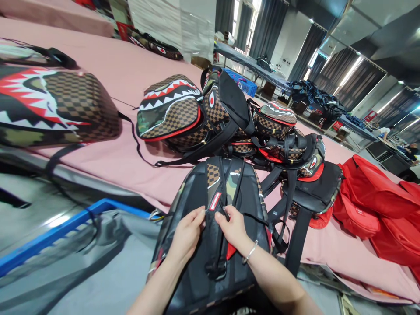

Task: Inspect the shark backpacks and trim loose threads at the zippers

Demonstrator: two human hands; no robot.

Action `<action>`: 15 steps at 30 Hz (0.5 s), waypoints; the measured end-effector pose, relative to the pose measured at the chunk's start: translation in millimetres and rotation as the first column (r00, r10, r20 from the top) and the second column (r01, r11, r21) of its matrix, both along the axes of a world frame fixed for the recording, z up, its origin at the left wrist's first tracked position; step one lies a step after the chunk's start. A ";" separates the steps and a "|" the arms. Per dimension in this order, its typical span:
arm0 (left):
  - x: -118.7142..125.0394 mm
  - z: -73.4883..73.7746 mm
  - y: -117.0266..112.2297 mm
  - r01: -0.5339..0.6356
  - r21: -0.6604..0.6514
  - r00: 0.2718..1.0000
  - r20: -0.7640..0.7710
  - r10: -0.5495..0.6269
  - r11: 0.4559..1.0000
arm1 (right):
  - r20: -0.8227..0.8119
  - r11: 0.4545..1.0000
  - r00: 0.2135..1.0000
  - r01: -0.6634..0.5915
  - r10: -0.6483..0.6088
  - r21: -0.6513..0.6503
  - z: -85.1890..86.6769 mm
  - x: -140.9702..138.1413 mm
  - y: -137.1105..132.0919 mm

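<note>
A black backpack (190,267) lies in front of me with its padded back and straps facing up. Brown checks and green camouflage show on its shoulder strap (213,175), which carries a small red label (215,201). My left hand (187,234) is closed in a pinch just left of the label; a thin, pale line shows at its fingertips, too fine to name. On the other side, my right hand (233,227) is closed, thumb against fingers, around a small dark piece at the strap. That piece is mostly covered by the fingers.
Patterned shark-mouth backpacks (177,109) and smaller bags (274,120) lie on the pink-covered table (151,179). Red bags (370,197) are piled at right. A blue-rimmed bin (108,203) with grey lining stands at left. Loose black straps (300,236) hang over the table edge.
</note>
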State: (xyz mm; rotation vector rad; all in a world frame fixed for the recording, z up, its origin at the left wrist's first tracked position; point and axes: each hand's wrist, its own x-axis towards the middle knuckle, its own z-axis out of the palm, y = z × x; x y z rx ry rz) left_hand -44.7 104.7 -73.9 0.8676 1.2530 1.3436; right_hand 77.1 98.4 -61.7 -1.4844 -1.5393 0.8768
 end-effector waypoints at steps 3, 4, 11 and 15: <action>-0.1 -4.8 -1.3 -0.025 -0.033 0.999 0.034 0.026 0.999 | 0.040 1.000 0.999 -0.003 0.002 0.022 7.1 2.5 -6.5; -0.2 -6.5 -1.5 -0.041 -0.035 0.999 0.031 0.042 0.999 | 0.067 0.999 0.998 0.002 -0.005 0.046 10.3 3.9 -9.6; -0.1 -13.9 -2.9 -0.220 0.074 0.958 -0.170 0.230 0.973 | 0.438 0.964 0.898 -0.144 0.033 0.223 26.3 14.1 -29.3; -1.6 -8.6 -5.9 -0.300 0.194 0.877 -0.330 0.350 0.934 | 0.524 0.954 0.849 -0.209 0.068 0.214 27.9 11.9 -34.1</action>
